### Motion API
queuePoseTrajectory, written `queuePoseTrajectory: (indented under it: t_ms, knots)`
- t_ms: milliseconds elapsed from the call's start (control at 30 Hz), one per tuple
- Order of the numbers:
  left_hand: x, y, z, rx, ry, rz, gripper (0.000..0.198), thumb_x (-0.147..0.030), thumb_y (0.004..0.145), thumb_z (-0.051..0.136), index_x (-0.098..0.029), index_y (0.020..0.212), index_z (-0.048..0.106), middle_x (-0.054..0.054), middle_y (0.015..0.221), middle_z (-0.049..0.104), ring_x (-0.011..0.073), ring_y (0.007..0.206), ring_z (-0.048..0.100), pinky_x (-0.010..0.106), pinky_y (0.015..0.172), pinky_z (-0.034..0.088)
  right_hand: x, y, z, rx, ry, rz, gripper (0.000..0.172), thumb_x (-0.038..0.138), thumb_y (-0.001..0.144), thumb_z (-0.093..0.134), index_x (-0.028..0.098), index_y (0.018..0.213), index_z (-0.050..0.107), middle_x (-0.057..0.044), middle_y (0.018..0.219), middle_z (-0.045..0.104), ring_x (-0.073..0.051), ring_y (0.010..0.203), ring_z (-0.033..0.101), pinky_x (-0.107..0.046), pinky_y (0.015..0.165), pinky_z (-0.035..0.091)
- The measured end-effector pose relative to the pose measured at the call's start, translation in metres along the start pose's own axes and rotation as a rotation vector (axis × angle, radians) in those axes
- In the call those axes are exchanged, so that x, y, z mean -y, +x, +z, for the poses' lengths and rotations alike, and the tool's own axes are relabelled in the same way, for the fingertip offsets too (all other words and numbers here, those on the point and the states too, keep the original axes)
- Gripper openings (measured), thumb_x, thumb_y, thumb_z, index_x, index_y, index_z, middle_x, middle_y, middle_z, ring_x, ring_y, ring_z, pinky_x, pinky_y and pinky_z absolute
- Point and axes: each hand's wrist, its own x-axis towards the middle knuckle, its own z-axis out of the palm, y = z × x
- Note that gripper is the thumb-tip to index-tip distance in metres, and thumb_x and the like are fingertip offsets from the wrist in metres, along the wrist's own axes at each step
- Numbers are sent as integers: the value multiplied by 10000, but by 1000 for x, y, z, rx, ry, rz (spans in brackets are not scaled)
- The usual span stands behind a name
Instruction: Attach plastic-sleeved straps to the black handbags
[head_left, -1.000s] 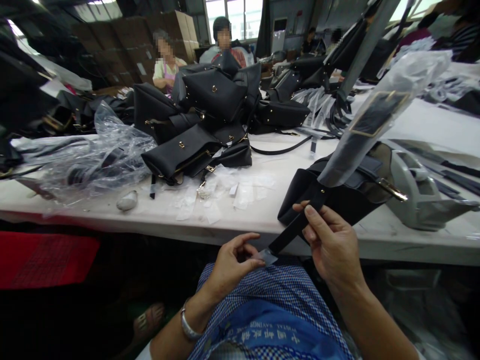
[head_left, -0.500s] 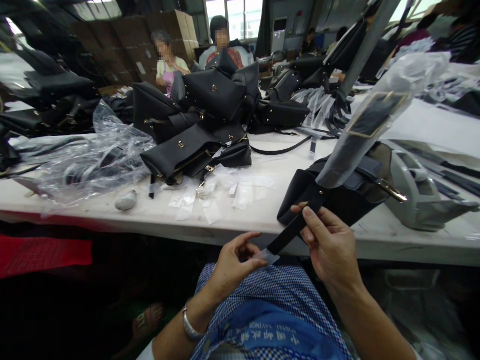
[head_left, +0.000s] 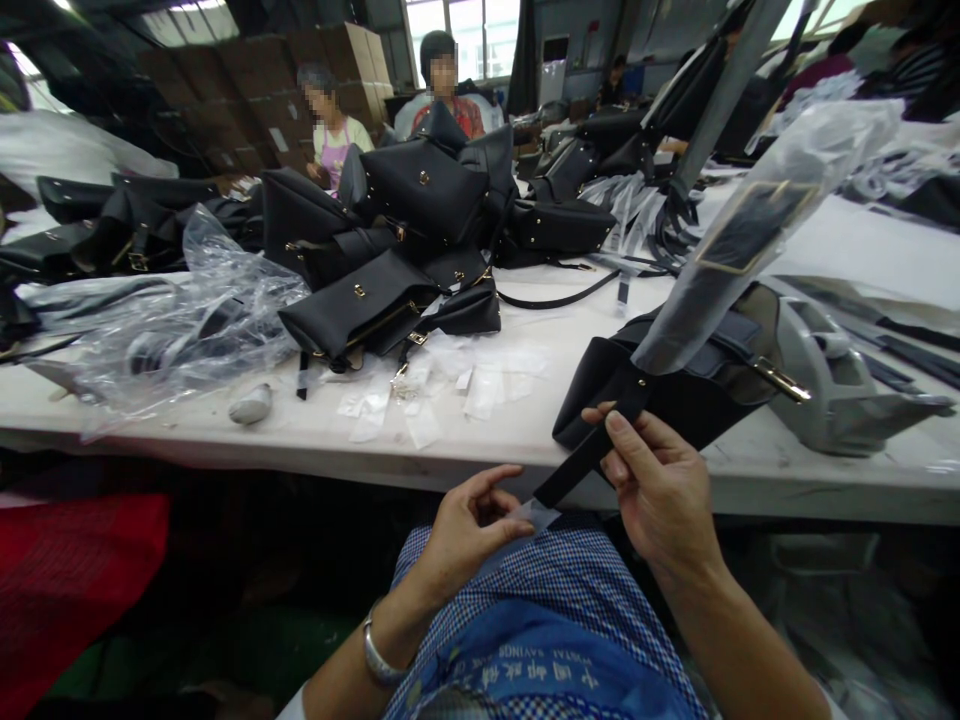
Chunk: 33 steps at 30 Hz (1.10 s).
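Note:
My right hand [head_left: 664, 480] pinches a black strap [head_left: 574, 465] between thumb and fingers. The strap slants down from a black handbag [head_left: 581, 390] at the table's front edge. Its lower end meets a small clear plastic sleeve [head_left: 536, 515], which my left hand [head_left: 472, 525] grips between thumb and fingers. Out of the bag's top, a strap part with a gold-coloured buckle frame [head_left: 757, 228] rises, wrapped in a clear plastic bag [head_left: 855, 135]. A gold-coloured clasp [head_left: 781, 380] sticks out at the handbag's right side.
Several black handbags [head_left: 424, 190] are piled mid-table. Crumpled plastic wrap [head_left: 187, 330] and small clear sleeves [head_left: 487, 385] lie nearer me. A grey tape dispenser [head_left: 840, 390] stands to the right, beside a slanting metal post [head_left: 720, 110]. Two people face me beyond the pile.
The view has shifted slightly. Both hands keep their grips with hardly any movement. At the far left, black bags have been lowered or moved, and the red cloth below hangs differently.

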Motion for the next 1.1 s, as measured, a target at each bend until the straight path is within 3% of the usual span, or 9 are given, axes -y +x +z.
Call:
queuePoseTrajectory:
  t_ms: [600,733,900,1000,1100]
  knots:
    - [-1,3,3,-24,-98,-35,592,-164,623,863,-156,1179,662,-15,730,716,92,648,647,192,633,488,-1,-2,-2,17,-16,5,126,278,820,756,203,921,764,-53,907,756,-25,465,395,-169,417,327]
    - [-4,2,10,-69,-158,-52,542,-176,631,861,-142,1142,682,5,728,735,99,628,651,198,624,501,-1,-1,-2,26,-27,2,155,287,819,755,196,945,759,-65,933,753,-42,475,407,-190,419,340]
    - [-9,10,28,-105,-209,-28,463,-218,686,844,-148,1118,694,57,870,784,136,727,706,223,701,533,0,0,-4,58,-64,18,192,320,815,754,204,968,760,-75,981,742,-49,478,408,-201,400,312]
    - [-15,19,41,-71,-202,11,407,-260,731,820,-141,1100,697,75,899,790,153,764,717,231,714,535,0,1,-9,91,-113,38,226,352,824,745,201,991,758,-41,782,717,-58,468,371,-204,400,286]
    - [-24,28,55,-36,-204,56,371,-294,760,804,-137,1078,695,87,922,790,165,787,720,232,705,535,0,2,-16,145,-213,37,293,421,885,668,193,1054,740,14,558,597,-86,475,382,-214,435,312]
